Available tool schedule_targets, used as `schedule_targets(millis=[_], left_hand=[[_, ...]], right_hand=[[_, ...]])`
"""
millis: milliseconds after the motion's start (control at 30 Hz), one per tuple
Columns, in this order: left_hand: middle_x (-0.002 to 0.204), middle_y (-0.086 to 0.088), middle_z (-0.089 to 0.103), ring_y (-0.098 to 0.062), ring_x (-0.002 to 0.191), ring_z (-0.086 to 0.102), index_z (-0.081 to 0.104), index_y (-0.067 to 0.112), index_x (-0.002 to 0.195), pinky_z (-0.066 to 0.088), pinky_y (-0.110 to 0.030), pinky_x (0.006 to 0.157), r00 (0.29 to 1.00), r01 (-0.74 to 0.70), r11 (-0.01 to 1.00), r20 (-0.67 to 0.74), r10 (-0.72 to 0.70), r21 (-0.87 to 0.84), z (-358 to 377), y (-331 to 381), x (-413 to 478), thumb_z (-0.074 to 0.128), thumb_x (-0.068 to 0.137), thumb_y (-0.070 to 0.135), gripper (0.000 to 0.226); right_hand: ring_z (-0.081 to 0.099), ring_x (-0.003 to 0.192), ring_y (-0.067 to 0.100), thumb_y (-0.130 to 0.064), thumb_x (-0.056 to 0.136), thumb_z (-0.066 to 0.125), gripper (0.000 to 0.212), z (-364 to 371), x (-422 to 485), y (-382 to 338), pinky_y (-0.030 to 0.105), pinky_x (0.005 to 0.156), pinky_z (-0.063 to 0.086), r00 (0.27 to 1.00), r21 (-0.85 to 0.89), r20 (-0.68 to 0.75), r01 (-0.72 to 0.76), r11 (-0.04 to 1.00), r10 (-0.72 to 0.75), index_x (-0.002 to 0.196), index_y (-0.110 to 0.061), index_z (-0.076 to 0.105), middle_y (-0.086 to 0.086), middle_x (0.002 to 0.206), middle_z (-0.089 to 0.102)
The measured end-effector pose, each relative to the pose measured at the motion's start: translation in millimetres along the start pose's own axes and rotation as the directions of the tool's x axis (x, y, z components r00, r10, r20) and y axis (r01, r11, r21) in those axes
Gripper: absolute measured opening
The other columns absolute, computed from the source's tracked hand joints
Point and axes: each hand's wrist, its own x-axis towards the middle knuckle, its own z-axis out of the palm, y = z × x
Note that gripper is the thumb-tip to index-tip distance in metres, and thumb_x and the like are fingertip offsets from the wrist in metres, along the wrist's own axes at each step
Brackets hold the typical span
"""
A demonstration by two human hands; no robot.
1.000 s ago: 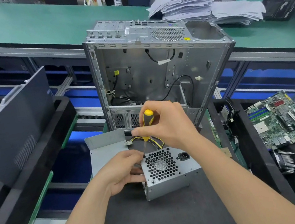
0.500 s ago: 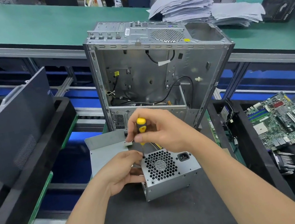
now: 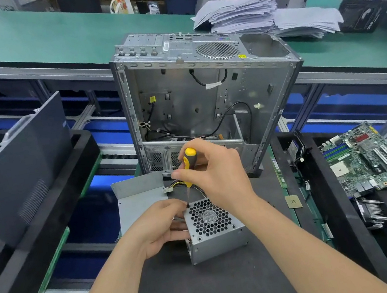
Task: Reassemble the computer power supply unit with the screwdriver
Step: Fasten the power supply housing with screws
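Note:
The grey power supply unit (image 3: 219, 238) stands on the dark mat, its honeycomb fan grille facing up. My left hand (image 3: 158, 226) grips its left side, fingers curled at the top left corner. My right hand (image 3: 213, 168) holds the yellow-and-black screwdriver (image 3: 188, 165) upright; the tip sits at the grille's top left corner. Yellow and black cables (image 3: 176, 184) run out behind the unit. A loose grey metal cover panel (image 3: 137, 197) lies just left of it.
An open, empty computer case (image 3: 204, 98) stands upright right behind my hands. A motherboard (image 3: 365, 157) lies on a black tray at right. A dark side panel (image 3: 15, 167) leans in a tray at left. Stacked papers (image 3: 255, 16) sit on the green bench beyond.
My right hand has twisted the screwdriver handle, dipping to the left and coming back up. The tip stays at the same corner. My left hand and the unit have kept still.

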Motion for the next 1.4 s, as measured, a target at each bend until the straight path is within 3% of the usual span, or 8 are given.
schedule_targets(millis=[200, 400, 667, 867, 1033, 1133, 1233, 1400], left_hand=[[0.112, -0.028, 0.070, -0.046, 0.105, 0.069, 0.065, -0.006, 0.119, 0.057, -0.059, 0.095, 1.000, -0.019, 0.999, 0.008, 0.019, 0.046, -0.6, 0.9, 0.2, 0.048, 0.103, 0.010, 0.028], [0.102, -0.019, 0.072, -0.030, 0.088, 0.071, 0.065, 0.003, 0.108, 0.062, -0.052, 0.089, 1.000, -0.017, 1.000, 0.026, 0.017, -0.006, 0.0, -0.3, -0.7, 0.051, 0.102, 0.009, 0.016], [0.088, -0.014, 0.073, -0.029, 0.081, 0.074, 0.069, 0.005, 0.100, 0.063, -0.049, 0.083, 1.000, -0.024, 0.999, 0.016, 0.024, 0.024, 2.0, 1.5, 1.1, 0.053, 0.102, 0.011, 0.017], [0.094, -0.013, 0.078, -0.027, 0.084, 0.077, 0.063, 0.006, 0.103, 0.063, -0.040, 0.074, 1.000, -0.023, 0.994, 0.023, 0.020, 0.110, 1.5, 2.5, 5.5, 0.057, 0.102, 0.013, 0.010], [0.099, -0.012, 0.079, -0.023, 0.089, 0.078, 0.065, -0.006, 0.108, 0.064, -0.035, 0.075, 0.999, -0.036, 0.971, -0.007, 0.039, 0.238, 0.3, 8.5, 8.7, 0.060, 0.104, 0.026, 0.032], [0.091, -0.007, 0.078, -0.019, 0.083, 0.073, 0.073, 0.006, 0.098, 0.063, -0.042, 0.082, 0.954, -0.136, 0.841, -0.161, 0.255, 0.524, 11.1, 15.7, 9.6, 0.066, 0.101, 0.026, 0.022], [0.089, 0.016, 0.071, 0.002, 0.083, 0.063, 0.072, 0.031, 0.093, 0.050, -0.017, 0.075, 0.800, -0.162, 0.552, -0.218, 0.559, 0.818, 45.9, 29.2, 4.4, 0.064, 0.098, 0.026, 0.011], [0.078, 0.017, 0.071, 0.004, 0.078, 0.065, 0.072, 0.032, 0.090, 0.048, -0.012, 0.068, 0.687, -0.421, 0.563, -0.156, 0.710, 0.711, 140.7, 25.4, -10.1, 0.061, 0.094, 0.014, 0.021]], right_hand=[[0.069, 0.120, 0.027, 0.006, 0.099, 0.060, 0.032, -23.5, 2.6, 0.1, 0.056, 0.104, 0.054, 0.850, 0.233, 0.492, 0.077, 0.969, -0.186, 0.122, -0.017, 0.063, 0.003, 0.118, 0.074], [0.076, 0.102, 0.022, 0.006, 0.093, 0.068, 0.028, -14.6, -1.4, -2.2, 0.034, 0.088, 0.060, 0.964, 0.158, 0.252, 0.044, 0.986, -0.083, 0.104, -0.019, 0.066, 0.002, 0.097, 0.078], [0.076, 0.098, 0.019, 0.004, 0.092, 0.073, 0.025, -18.8, -7.5, -6.8, 0.039, 0.092, 0.062, 0.978, 0.131, 0.194, 0.049, 0.990, -0.074, 0.104, -0.017, 0.069, 0.002, 0.096, 0.078], [0.076, 0.099, 0.032, -0.007, 0.096, 0.071, 0.017, -55.5, -12.2, -5.5, 0.053, 0.090, 0.061, 0.994, 0.207, -0.063, 0.099, 0.973, -0.088, 0.110, -0.016, 0.067, 0.009, 0.098, 0.076], [0.079, 0.095, 0.026, -0.011, 0.099, 0.071, 0.015, -89.7, -20.6, 16.9, 0.056, 0.085, 0.062, 0.993, 0.177, -0.121, 0.012, 0.984, 0.010, 0.110, -0.020, 0.067, 0.015, 0.098, 0.075], [0.080, 0.091, 0.023, -0.013, 0.100, 0.071, 0.015, -106.4, -25.8, 36.0, 0.053, 0.080, 0.065, 0.990, 0.161, -0.126, -0.043, 0.986, 0.063, 0.112, -0.022, 0.067, 0.016, 0.098, 0.075], [0.079, 0.085, 0.024, -0.013, 0.100, 0.069, 0.016, -124.1, -31.4, 61.6, 0.049, 0.077, 0.065, 0.982, 0.161, -0.142, -0.097, 0.982, 0.120, 0.113, -0.023, 0.068, 0.012, 0.094, 0.077], [0.077, 0.076, 0.027, -0.010, 0.101, 0.067, 0.017, -147.7, -41.9, 112.0, 0.042, 0.074, 0.063, 0.947, 0.155, -0.166, -0.249, 0.956, 0.274, 0.109, -0.025, 0.069, 0.008, 0.088, 0.076]])
